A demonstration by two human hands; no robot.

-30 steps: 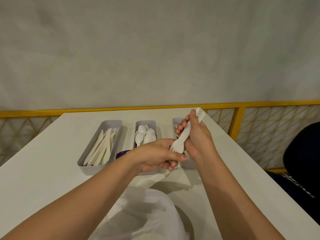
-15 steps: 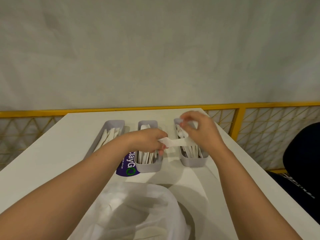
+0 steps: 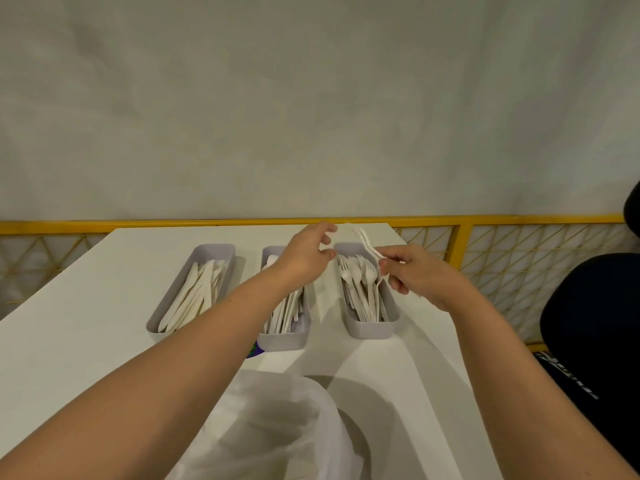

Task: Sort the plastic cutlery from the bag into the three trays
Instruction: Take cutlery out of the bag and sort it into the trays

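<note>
Plastic fork (image 3: 368, 245), white, is pinched in the fingers (image 3: 388, 253) of the right hand (image 3: 414, 273) and held tilted in the air over the far end of the right tray (image 3: 370, 330), which holds other forks. The left hand (image 3: 304, 256) hovers just beside it, its fingers loosely curved with thumb and forefinger apart; whether they hold anything cannot be told. Its forearm crosses the middle tray (image 3: 284, 342). The left tray (image 3: 207, 248) holds knives. The clear bag (image 3: 270, 427) lies near on the white counter (image 3: 86, 306).
</note>
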